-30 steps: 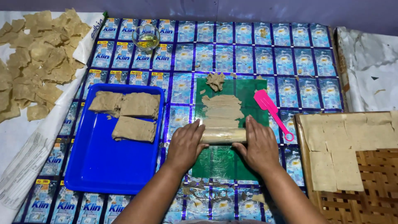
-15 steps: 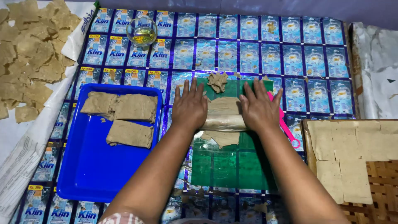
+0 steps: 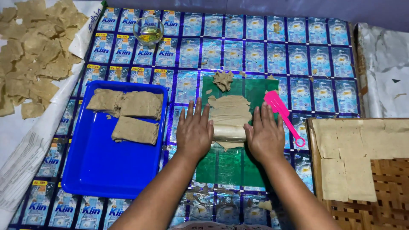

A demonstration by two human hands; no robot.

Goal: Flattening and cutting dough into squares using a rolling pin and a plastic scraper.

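A flattened sheet of tan dough [image 3: 230, 110] lies on a green plastic sheet [image 3: 230, 164]. Across its near end rests a pale rolling pin [image 3: 228, 132]. My left hand [image 3: 194, 132] presses flat on the pin's left end and my right hand [image 3: 265, 135] on its right end, fingers stretched out. A small lump of spare dough [image 3: 223, 80] sits at the far edge of the green sheet. A pink plastic scraper [image 3: 283, 116] lies just right of my right hand.
A blue tray [image 3: 98, 168] on the left holds three dough slabs [image 3: 135, 130]. A glass of yellowish liquid [image 3: 148, 30] stands at the back. Thin dough squares [image 3: 34, 55] dry at far left. A woven tray [image 3: 383, 200] with cut squares is at right.
The hands rolled the pin away over the dough, then pulled it back toward me; it now sits at the dough's near end. The dough sheet has spread wider.
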